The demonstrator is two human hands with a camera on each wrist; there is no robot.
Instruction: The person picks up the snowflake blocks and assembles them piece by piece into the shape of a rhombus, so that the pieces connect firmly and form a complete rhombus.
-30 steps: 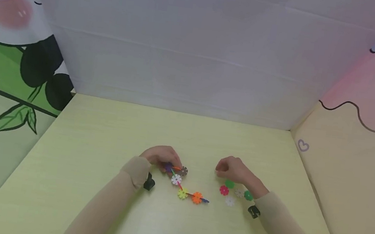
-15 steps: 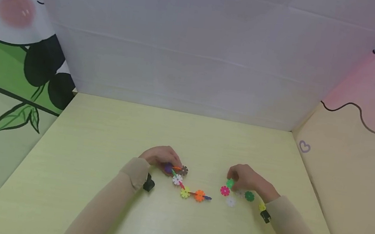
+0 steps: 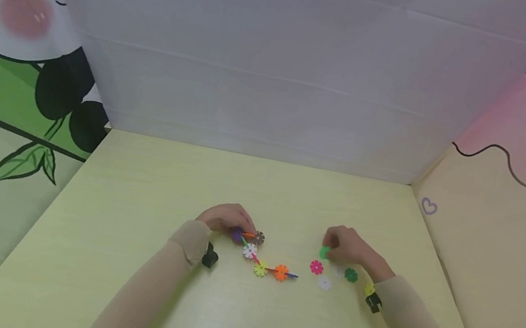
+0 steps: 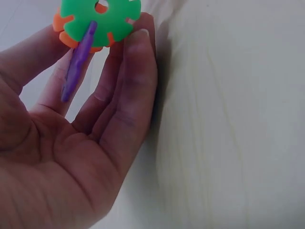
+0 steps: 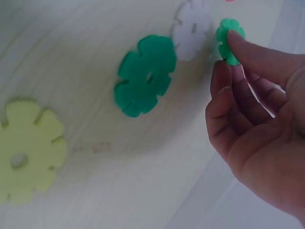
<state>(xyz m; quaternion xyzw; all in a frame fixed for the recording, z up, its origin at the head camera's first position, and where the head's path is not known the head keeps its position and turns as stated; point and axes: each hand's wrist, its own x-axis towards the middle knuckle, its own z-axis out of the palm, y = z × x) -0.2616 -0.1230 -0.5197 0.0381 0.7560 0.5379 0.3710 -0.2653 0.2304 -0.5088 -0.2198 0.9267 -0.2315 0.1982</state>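
My left hand holds the upper end of a chain of interlocking plastic snowflake discs on the table. Along it are a purple disc, a brown disc, a white disc, a yellow disc and an orange disc, with others edge-on between them. The left wrist view has a green disc crossed by a purple one at the fingertips, with orange behind. My right hand pinches a light green snowflake disc between thumb and fingers, apart from the chain.
Near the right hand lie a pink disc, a whitish disc, a dark green disc and a yellow disc. Another pale disc is partly hidden by the right hand. A grey wall panel closes the table's back; printed panels flank it.
My right hand has moved right and down to the loose discs, taken hold of the light green one and raised it slightly. My left hand stays at the chain's upper end.
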